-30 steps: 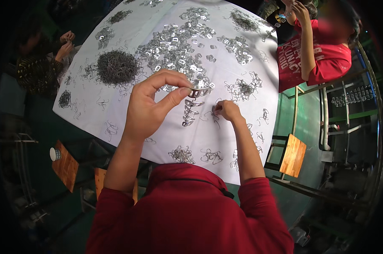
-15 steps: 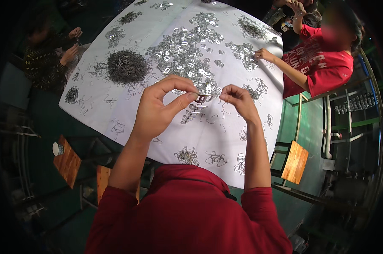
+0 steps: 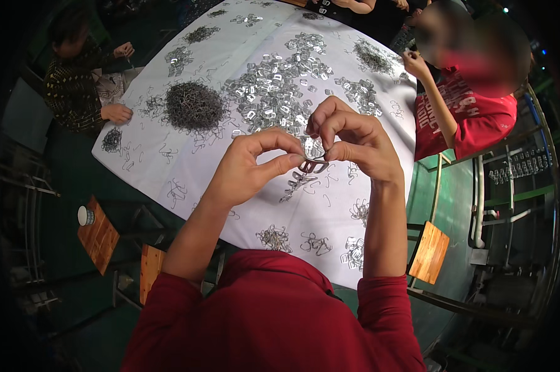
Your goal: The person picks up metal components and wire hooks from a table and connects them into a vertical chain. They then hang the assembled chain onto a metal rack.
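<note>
Metal buckle (image 3: pixel 314 166) is between both hands (image 3: pixel 246 172) (image 3: pixel 368 149), contents of white cup (image 3: pixel 86 216) unclear.

Left hand (image 3: pixel 240 172) and right hand (image 3: pixel 365 146) close together, both in fingertip pinches (the right slightly higher).

Between the left forearm (image 3: pixel 202 229) and the short row of silver pieces (image 3: pixel 297 184), bare bench (image 3: pixel 258 211) leaves a passage down to the wire hooks (image 3: pixel 274 238). The held metal piece (image 3: pixel 313 165) plugs the gap between left hand (image 3: pixel 243 173) and right hand (image 3: pixel 363 146); beyond them, the silver heap (image 3: pixel 267 87) and dark wire mound (image 3: pixel 195 106) (the silver spreads wider) obstruct any low pass.
</note>
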A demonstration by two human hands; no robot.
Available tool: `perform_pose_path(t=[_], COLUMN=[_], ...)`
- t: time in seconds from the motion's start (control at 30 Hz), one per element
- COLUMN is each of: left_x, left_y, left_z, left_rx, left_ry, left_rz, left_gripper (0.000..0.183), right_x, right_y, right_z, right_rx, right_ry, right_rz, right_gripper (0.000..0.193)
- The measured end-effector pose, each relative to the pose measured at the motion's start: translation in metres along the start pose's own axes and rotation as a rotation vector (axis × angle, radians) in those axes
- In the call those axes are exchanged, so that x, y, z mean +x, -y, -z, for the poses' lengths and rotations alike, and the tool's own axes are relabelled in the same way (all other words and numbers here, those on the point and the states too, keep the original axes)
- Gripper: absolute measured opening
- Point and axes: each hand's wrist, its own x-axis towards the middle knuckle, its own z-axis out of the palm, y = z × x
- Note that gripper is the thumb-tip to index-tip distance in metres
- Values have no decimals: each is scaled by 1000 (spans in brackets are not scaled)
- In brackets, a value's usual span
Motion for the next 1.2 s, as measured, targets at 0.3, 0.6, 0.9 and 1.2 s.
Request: perform_pose_path(t=[0.3,0.6,0.9,1.2], left_x=[17,40,43,24], left_y=[-3,0,19,16], left_z=[-9,-1,7,4], left_rx=[195,404,449,458], left_ry=[-65,-139,-177,-148], left_rz=[-202,-232,-259,-196], left_gripper=[20,17,17,17], right_x=[12,-49,-97,-19], right_y=[-19,-202,-264,-86], right_z=[8,96,72,21], right_rx=[131,-480,-1198,-152], right_ry=[-40,-486,-509,-797], right_rz=[21,-593,-660,-408], right_gripper=[12,28,21,21])
